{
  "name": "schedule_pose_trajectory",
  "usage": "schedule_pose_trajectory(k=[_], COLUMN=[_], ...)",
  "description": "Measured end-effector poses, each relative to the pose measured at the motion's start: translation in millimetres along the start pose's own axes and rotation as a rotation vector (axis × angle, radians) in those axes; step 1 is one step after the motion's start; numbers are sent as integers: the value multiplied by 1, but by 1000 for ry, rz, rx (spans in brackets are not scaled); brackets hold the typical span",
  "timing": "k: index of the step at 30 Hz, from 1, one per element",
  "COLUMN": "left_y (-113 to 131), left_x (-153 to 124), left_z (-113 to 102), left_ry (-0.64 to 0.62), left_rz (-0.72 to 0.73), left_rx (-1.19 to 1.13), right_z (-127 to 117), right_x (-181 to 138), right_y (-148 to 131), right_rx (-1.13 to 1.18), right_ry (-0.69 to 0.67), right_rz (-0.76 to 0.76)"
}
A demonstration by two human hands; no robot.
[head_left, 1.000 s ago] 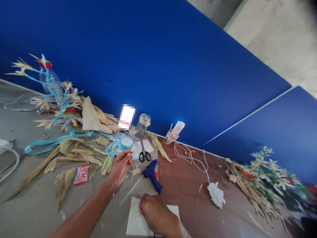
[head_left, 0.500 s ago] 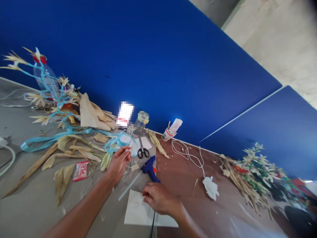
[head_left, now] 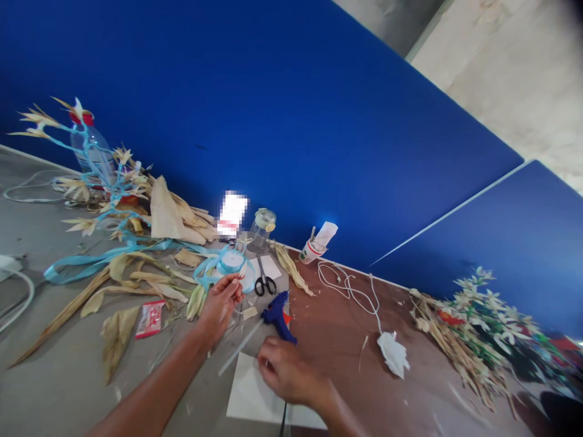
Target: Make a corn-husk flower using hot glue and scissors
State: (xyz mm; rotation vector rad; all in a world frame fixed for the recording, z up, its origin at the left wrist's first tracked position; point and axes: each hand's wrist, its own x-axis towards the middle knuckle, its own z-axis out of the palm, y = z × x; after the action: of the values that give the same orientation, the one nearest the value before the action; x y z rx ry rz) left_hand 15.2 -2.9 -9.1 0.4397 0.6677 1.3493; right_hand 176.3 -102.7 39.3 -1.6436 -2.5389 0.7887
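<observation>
My left hand (head_left: pixel 222 302) is closed in a pinch just in front of the light-blue ribbon roll (head_left: pixel 231 261). A tiny pale bit shows at its fingertips, too small to name. With curled fingers, my right hand (head_left: pixel 286 369) hovers over or rests on a white sheet of paper (head_left: pixel 250 394); whatever it may hold is hidden. Just beyond that hand lies a blue glue gun (head_left: pixel 277 317), a clear glue stick (head_left: pixel 240 347) poking out of its back. Black-handled scissors (head_left: pixel 265 284) lie between the ribbon roll and the glue gun.
Dried husks (head_left: pixel 121 334), a red packet (head_left: pixel 150 318) and a blue-stemmed flower spray (head_left: pixel 116 188) cover the left. Along the blue partition (head_left: pixel 273 109) stand a lidded jar (head_left: pixel 263 230) and a cup (head_left: pixel 312 250). A white cable (head_left: pixel 350 291) and white flowers (head_left: pixel 487 297) lie rightward.
The camera view has shifted slightly, moving the scene a little down and right. My right hand has moved slightly left relative to the glue gun; the left keeps its pinch.
</observation>
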Motion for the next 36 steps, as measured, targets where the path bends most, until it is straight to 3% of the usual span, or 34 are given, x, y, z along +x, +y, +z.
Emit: schedule_pose_trajectory(k=[4,7,10,16,27,36], left_y=[-1,0,0,1,0,0], left_x=[-1,-3,-3,-3,-2,-5], left_z=[1,1,3,4,3,5], left_ry=[-9,-24,-16,26,-1,2], left_rz=[4,15,18,10,18,10], left_rx=[41,60,69,87,53,73], right_z=[-25,-32,-32,-31,-25,-22], right_x=[16,40,63,85,99,106], right_y=[6,4,2,-1,0,3], right_rx=[548,893,1039,1155,967,1028], right_ry=[220,399,488,604,591,631], right_rz=[141,56,20,57,31,31])
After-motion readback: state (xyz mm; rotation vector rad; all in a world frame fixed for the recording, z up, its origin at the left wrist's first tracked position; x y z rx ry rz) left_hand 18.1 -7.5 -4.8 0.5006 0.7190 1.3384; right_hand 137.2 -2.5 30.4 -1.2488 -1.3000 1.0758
